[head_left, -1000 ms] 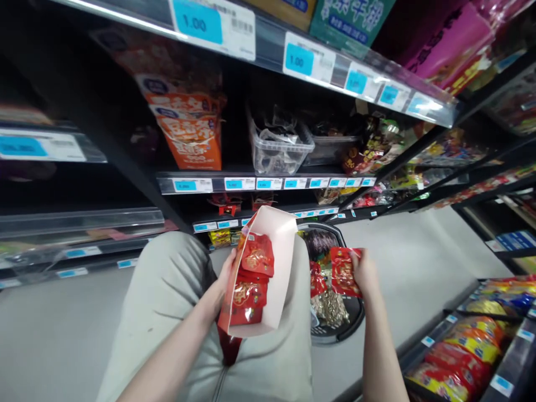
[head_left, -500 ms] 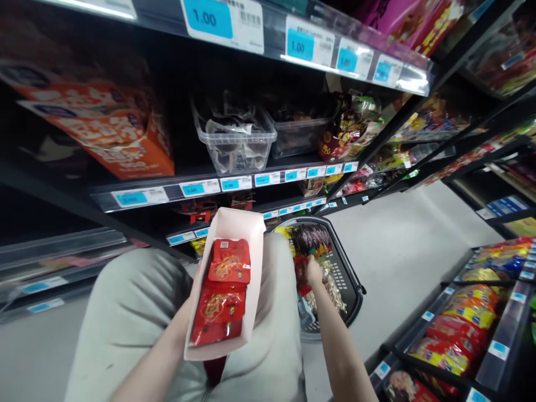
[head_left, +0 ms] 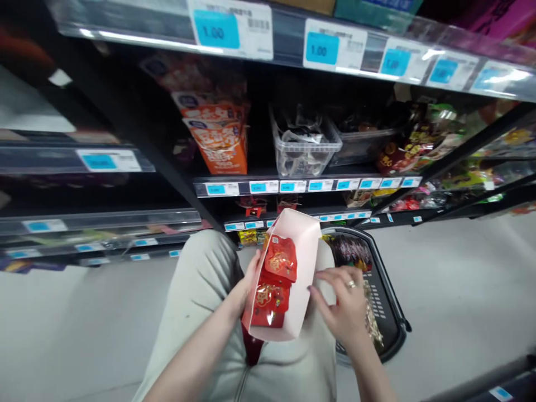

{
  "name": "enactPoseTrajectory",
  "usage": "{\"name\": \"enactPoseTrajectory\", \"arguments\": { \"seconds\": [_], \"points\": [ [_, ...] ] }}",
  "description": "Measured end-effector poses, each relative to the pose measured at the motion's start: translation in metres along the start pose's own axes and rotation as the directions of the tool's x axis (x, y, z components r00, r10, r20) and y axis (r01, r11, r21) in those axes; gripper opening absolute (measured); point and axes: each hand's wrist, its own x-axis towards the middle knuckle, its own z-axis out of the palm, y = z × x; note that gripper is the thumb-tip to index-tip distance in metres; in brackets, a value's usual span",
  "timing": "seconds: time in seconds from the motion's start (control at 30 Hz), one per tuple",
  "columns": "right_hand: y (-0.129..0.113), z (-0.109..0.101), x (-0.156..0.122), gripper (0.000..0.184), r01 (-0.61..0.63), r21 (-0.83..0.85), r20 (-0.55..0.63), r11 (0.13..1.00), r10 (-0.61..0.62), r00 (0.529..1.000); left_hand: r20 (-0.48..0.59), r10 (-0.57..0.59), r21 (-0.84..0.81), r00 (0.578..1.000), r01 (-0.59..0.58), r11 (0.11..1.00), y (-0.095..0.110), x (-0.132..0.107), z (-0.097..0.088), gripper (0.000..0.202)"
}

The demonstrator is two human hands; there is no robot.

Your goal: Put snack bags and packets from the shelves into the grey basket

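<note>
A pale pink open cardboard box (head_left: 305,240) stands tilted over my lap. Red snack packets (head_left: 280,259) with gold print lie inside it, along its left side. My left hand (head_left: 250,276) grips the box by its left side, its fingers partly hidden beneath. At the right side of the box is my right hand (head_left: 345,298), thumb and fingers apart, wearing a ring. Its fingertips are close to the box wall; whether they touch it I cannot tell. Nothing shows in that hand.
A black shopping basket (head_left: 396,290) with packaged snacks stands on the floor to the right, partly behind my right hand. Ahead is a shelf (head_left: 355,47) with price tags, a clear plastic tub (head_left: 307,146) and orange snack packs (head_left: 221,145).
My right hand has come up out of the basket to the right side of the box, its fingers spreading. The view has swung right to left, so the shelf and box appear further right.
</note>
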Motion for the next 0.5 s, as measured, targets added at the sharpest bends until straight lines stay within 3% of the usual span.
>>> {"name": "enactPoseTrajectory", "arguments": {
  "seconds": [0.1,0.2,0.37,0.5],
  "points": [
    [-0.043,0.007,0.025,0.014,0.203,-0.238,0.252,0.95,-0.142,0.957,0.019,0.048,-0.007,0.999,-0.048,0.999,0.002,0.008,-0.004,0.063],
    [-0.051,0.023,0.043,0.012,0.306,-0.332,0.425,0.892,-0.148,0.893,0.035,0.058,-0.025,0.998,-0.057,0.998,0.003,0.013,-0.01,0.063],
    [-0.046,0.034,0.058,0.015,0.367,-0.258,0.479,0.894,-0.211,0.852,0.078,0.063,-0.044,0.995,-0.06,0.997,0.002,0.015,-0.019,0.059],
    [-0.039,0.034,0.067,0.024,0.293,-0.278,0.449,0.915,-0.147,0.882,0.069,0.059,-0.037,0.996,-0.057,0.998,0.004,0.015,-0.021,0.057]
  ]
}}
